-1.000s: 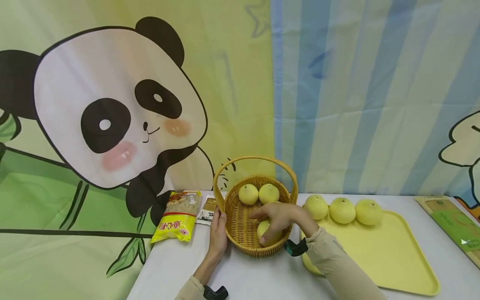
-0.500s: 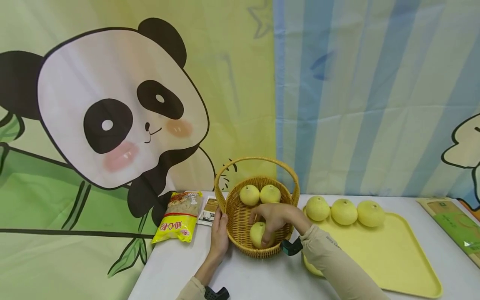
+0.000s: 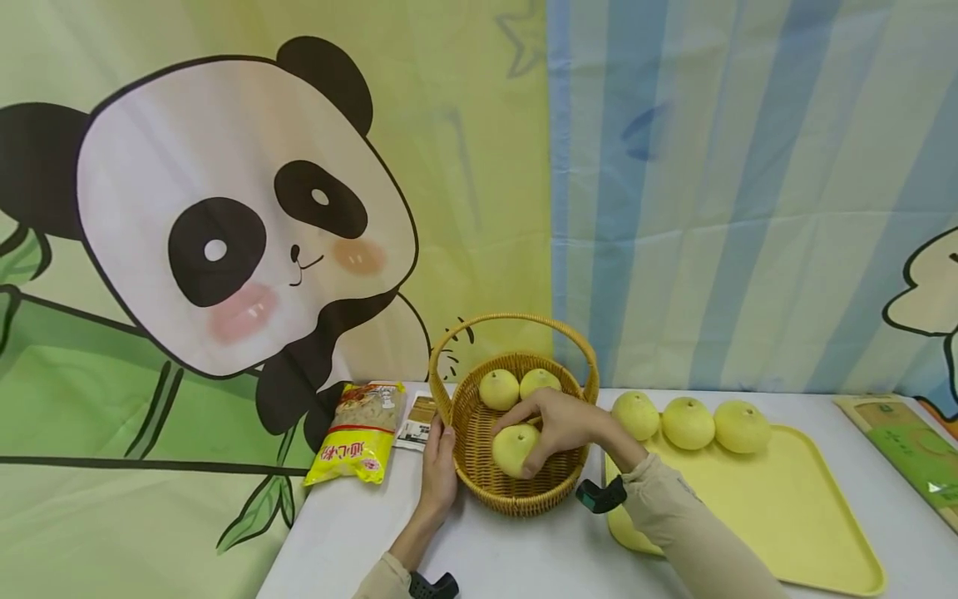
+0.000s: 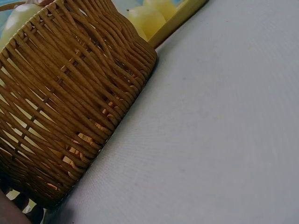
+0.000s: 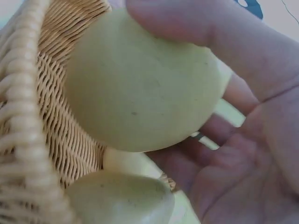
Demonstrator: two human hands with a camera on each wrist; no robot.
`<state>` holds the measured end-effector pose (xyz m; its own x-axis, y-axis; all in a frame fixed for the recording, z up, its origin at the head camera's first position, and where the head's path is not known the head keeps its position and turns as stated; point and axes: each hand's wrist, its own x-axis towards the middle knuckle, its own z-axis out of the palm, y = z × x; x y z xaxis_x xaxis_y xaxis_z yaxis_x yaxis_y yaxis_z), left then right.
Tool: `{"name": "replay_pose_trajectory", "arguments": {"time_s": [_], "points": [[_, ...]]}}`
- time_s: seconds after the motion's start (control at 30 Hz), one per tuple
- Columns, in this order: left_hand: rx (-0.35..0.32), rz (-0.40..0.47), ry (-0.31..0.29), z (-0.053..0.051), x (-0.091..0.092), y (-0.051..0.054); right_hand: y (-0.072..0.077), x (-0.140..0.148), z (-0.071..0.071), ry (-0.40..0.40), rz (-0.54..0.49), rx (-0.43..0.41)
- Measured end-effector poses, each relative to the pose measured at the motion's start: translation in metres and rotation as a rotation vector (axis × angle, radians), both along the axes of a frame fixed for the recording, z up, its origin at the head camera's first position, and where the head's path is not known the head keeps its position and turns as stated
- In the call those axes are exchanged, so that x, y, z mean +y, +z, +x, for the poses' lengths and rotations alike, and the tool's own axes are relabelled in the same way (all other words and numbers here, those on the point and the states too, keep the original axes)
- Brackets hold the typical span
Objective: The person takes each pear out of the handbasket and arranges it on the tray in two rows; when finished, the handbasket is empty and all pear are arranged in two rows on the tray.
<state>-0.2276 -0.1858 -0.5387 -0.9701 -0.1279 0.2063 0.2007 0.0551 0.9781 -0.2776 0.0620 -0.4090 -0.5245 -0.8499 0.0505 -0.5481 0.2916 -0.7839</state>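
A round yellow-green pear (image 3: 515, 452) is in my right hand (image 3: 565, 424), thumb on the near side and fingers on the far side, inside the wicker basket (image 3: 479, 491). The right wrist view shows this held pear (image 5: 145, 84) close up, above another pear (image 5: 121, 196) lower in the basket. Two pears sit at the back of the basket, the left one (image 3: 498, 389) fully visible and the right one (image 3: 540, 381) partly covered by my hand. My left hand (image 3: 437, 474) rests upright against the basket's outer left side; its fingertips are partly hidden.
To the right lies a yellow tray (image 3: 763, 507) with three pears (image 3: 688, 423) along its back edge. A yellow food packet (image 3: 359, 433) and a small white-and-brown packet (image 3: 416, 423) are left of the basket. A green package (image 3: 909, 449) lies far right.
My right hand has shifted the pear leftward within the basket, then slightly up. Its fingers now show more clearly around it. My left hand stays at the basket's side.
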Motion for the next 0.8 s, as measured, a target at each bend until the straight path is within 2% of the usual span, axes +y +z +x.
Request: {"name": "replay_pose_trajectory", "arguments": {"time_s": [0.27, 0.5, 0.67, 0.8], "points": [[-0.008, 0.002, 0.011, 0.0, 0.001, 0.001, -0.004, 0.024, 0.004, -0.015, -0.183, 0.029], [-0.01, -0.001, 0.005, 0.0, 0.001, 0.001, -0.006, 0.042, 0.02, -0.137, -0.319, -0.025], [-0.007, 0.007, 0.002, 0.0, 0.001, -0.001, -0.011, 0.052, 0.025, -0.155, -0.398, -0.075], [-0.005, 0.009, -0.002, 0.0, 0.0, -0.001, -0.014, 0.058, 0.028, -0.188, -0.427, -0.066]]}}
